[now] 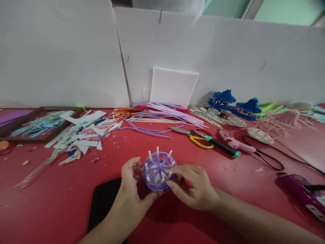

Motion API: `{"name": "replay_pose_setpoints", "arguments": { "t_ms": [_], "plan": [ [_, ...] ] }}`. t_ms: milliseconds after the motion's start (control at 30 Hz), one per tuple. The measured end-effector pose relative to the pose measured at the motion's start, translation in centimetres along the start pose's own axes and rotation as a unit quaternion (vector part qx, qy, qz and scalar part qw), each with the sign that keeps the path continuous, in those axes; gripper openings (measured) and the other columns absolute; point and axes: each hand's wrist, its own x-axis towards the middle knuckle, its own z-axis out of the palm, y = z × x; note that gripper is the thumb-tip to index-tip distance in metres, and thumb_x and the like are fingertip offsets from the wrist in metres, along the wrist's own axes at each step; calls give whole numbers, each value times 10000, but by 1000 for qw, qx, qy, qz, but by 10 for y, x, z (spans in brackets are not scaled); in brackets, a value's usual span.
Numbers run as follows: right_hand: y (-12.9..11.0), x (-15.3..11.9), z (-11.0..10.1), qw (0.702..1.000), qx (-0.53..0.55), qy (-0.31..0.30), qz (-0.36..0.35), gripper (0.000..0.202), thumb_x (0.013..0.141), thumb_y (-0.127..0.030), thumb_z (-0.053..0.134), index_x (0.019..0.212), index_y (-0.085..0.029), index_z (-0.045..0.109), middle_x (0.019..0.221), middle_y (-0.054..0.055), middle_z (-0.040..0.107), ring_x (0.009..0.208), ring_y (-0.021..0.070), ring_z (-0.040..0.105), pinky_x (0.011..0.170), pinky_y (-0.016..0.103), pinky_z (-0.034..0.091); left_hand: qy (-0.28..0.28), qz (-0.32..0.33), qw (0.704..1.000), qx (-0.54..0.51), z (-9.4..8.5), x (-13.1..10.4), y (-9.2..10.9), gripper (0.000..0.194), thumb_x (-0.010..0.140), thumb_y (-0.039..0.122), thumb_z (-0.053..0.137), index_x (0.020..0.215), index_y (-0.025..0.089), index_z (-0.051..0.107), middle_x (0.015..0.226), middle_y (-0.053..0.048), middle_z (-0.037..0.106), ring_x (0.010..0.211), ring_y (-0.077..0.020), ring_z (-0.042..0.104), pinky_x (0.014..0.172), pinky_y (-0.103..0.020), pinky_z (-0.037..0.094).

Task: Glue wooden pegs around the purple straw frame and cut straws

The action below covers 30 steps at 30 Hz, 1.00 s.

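Note:
Between my hands is a small round basket (155, 187) wound with purple pipe cleaner, its pale wooden sticks standing up around the rim. Purple strands cross over its middle in a star. My left hand (134, 188) grips the basket from the left, thumb along its near lower side and fingers curled at the far left. On the right, my right hand (194, 186) has its thumb and forefinger pinched at the basket's right rim, by a stick and the purple strands. Whether a strand end sits in that pinch is hidden.
Pipe cleaners (172, 113) lie behind, near scissors (200, 138), wire cutters (223, 145) and a pink glue gun (236, 142). White scraps (86, 135) and a brown frame (38, 139) are left. A black phone-like slab (103, 203) lies under my left arm; a magenta power strip (302, 193) is right.

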Motion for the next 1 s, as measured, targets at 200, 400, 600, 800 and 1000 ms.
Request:
{"name": "replay_pose_setpoints", "arguments": {
  "t_ms": [200, 400, 600, 800, 1000],
  "plan": [
    [0, 0, 1, 1000, 8, -8, -1, 106, 867, -198, 537, 950, -181, 602, 612, -14, 639, 463, 86, 526, 491, 181, 441, -34, -10, 999, -32, -2, 0, 3, 728, 713, 334, 741, 1253, 239, 263, 1281, -150, 420, 1104, -301, 571, 887, -509, 515],
    [3, -2, 2, 1000, -7, -1, -11, 116, 876, -216, 533, 939, -186, 626, 609, -5, 647, 458, 96, 533, 489, 192, 439, -24, 34, 999, 10, -2, -1, 1, 779, 683, 372, 767, 1271, 227, 277, 1291, -181, 452, 1168, -359, 543, 927, -554, 485],
    [8, -1, 4, 1000, -10, -10, -6, 101, 893, -216, 517, 930, -186, 605, 667, 19, 677, 504, 110, 574, 517, 201, 454, 4, 45, 996, 72, -1, -2, -5, 842, 621, 474, 791, 1269, 207, 324, 1268, -192, 457, 1198, -414, 492, 937, -643, 426],
    [14, 0, 0, 995, 83, -46, 30, 190, 931, -245, 442, 1091, -202, 535, 731, 19, 657, 596, 129, 603, 573, 221, 488, -8, 42, 999, 9, -4, 0, -3, 931, 596, 566, 780, 1297, 212, 282, 1301, -207, 460, 1181, -393, 524, 939, -583, 457],
    [20, -4, -2, 989, 133, -36, 52, 203, 951, -316, 375, 1083, -211, 488, 736, 14, 619, 621, 142, 582, 563, 240, 469, -85, 9, 989, -118, -16, -3, -2, 930, 612, 721, 650, 1330, 239, 306, 1319, -193, 488, 1165, -365, 544, 933, -510, 487]
  ]
}}
